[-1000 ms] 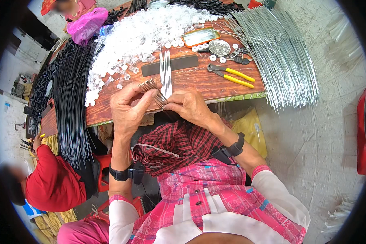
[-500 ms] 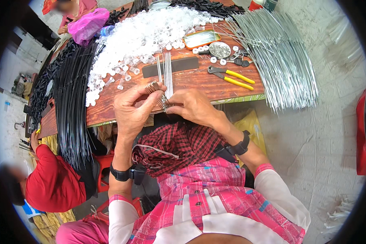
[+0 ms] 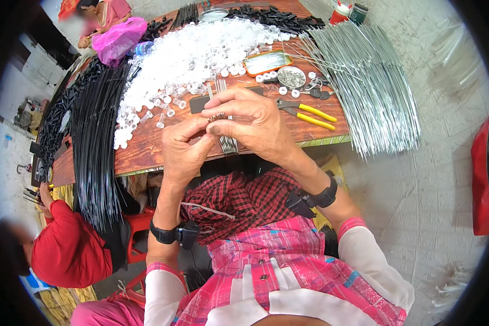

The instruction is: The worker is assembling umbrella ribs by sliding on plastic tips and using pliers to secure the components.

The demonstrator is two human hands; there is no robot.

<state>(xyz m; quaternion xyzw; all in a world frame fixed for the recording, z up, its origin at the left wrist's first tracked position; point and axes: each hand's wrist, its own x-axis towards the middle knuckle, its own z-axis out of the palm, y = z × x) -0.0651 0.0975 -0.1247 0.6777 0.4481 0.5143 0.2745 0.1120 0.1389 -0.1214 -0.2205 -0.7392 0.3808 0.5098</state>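
Observation:
Both my hands meet just above the table's near edge. My left hand (image 3: 186,149) pinches a short row of small, ribbed metal pieces (image 3: 217,117) between thumb and fingertips. From the other side my right hand (image 3: 255,124) closes thumb and fingers on the same row; their exact kind is too small to make out. Just beyond the fingers, several thin metal rods (image 3: 220,85) lie across a dark flat bar (image 3: 199,103), partly covered by my right hand. Below the fingers, more thin metal lengths (image 3: 229,145) show at the table edge.
A pile of clear and white plastic caps (image 3: 185,54) covers the wooden table (image 3: 244,142). Silver wires (image 3: 369,87) lie right, black rods (image 3: 98,130) left. Yellow-handled cutters (image 3: 312,115), a round dish (image 3: 291,77) and an orange-rimmed tray (image 3: 267,63) stand nearby. A red-sleeved person (image 3: 70,247) sits left.
My right hand has moved up and left, over the metal row, and now meets the left fingertips. The left hand has shifted slightly right and down.

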